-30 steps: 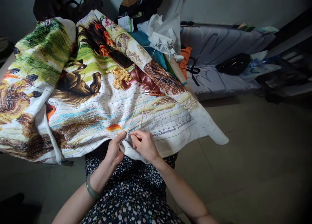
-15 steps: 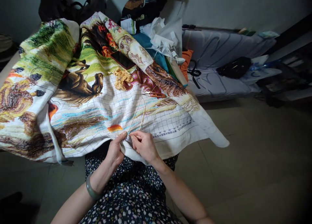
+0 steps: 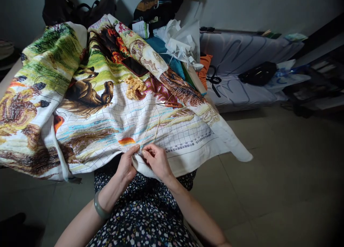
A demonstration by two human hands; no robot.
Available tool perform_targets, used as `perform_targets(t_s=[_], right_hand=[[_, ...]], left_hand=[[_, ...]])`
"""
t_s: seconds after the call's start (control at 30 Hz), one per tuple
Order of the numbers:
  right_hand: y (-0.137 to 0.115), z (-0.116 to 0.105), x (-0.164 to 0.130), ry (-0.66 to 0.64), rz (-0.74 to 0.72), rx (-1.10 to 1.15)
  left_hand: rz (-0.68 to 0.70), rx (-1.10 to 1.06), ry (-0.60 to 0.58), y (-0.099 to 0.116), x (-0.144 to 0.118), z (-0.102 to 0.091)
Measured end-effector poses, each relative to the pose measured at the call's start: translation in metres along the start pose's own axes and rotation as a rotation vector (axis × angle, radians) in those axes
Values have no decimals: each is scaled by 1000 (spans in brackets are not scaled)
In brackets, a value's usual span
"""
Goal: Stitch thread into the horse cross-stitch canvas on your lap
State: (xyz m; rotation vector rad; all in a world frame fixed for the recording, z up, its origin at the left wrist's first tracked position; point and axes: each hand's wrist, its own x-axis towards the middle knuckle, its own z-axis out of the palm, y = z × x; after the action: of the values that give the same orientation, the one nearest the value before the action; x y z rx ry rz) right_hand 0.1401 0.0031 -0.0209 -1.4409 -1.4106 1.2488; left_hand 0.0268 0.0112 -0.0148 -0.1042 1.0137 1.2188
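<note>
Barely shifted since before — left hand (image 3: 127, 165) grips embroidery cloth (image 3: 113, 114) edge, right hand (image 3: 157, 160) pinches pale thread (image 3: 156, 130) at lower centre.

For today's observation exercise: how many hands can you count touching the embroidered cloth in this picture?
2. The left hand grips the near edge of the embroidered cloth from below; the right hand pinches at the same edge just beside it. No other hands show.

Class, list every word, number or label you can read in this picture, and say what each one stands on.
None can be read.
Printed line along the cross-stitch cloth margin: too small and blurred.
White paper tag at the back: print too small.
Right hand and left hand pinch the cloth edge.
</note>
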Motion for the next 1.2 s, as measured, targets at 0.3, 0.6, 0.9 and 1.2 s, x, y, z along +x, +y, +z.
perform_targets(t_s=[0.3,0.6,0.9,1.2], right_hand=[[-2,3,4,40,12,72],[-7,3,5,46,64,87],[-28,6,17,36,-145,-393],[-73,-127,17,452,-341,675]], left_hand=[[-15,5,-11,0,3,-2],[7,15,-23,-5,2,-5],[74,19,-47,-8,3,-10],[69,-35,-21,-5,6,-12]])
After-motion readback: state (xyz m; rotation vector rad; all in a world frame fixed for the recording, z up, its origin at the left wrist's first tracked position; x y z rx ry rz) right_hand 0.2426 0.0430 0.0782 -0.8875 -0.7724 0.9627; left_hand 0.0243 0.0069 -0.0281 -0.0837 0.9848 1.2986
